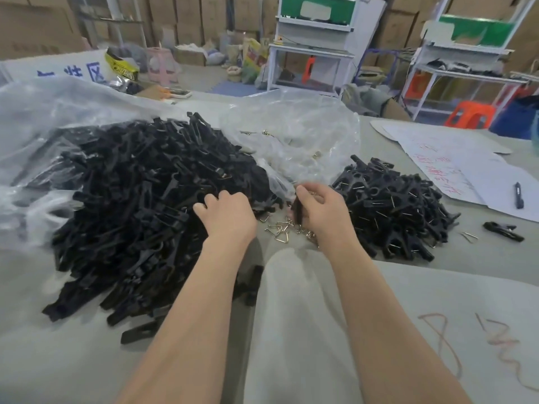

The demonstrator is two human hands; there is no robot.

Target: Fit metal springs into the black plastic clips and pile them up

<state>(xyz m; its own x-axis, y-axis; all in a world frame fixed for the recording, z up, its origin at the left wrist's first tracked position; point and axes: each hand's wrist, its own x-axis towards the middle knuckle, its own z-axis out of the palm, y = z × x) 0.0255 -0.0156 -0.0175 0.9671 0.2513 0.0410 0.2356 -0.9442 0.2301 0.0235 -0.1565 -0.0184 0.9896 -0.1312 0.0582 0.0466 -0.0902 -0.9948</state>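
1. Grey table cover [73,360] lies nearest. Both bare forearms reach across it toward the big pile [140,199] of black clip parts w/o springs.
2. L hand [226,212] sits on the big pile's right edge, knuckles up, fingers curled down among the parts. Can't tell whether it grasps one.
3. R hand [318,208], just right of the big pile, grasps a black clip piece [298,209], held roughly upright betw. thumb & fingers.
4. Loose metal springs [281,228] lie on the cover just off the big pile's right edge, betw. the two hands.
5. Finished pile [393,208], clips w/ wire showing, sits further right of the big pile, just beyond the R hand.
6. Lone clip [503,231] lies far right of the big pile, past the finished pile.
7. Clear plastic bag [291,135] rises behind the big pile's right side, a few springs inside.
8. White paper [455,164] w/ red writing lies far right of the big pile and further back, a pen [518,195] on it.
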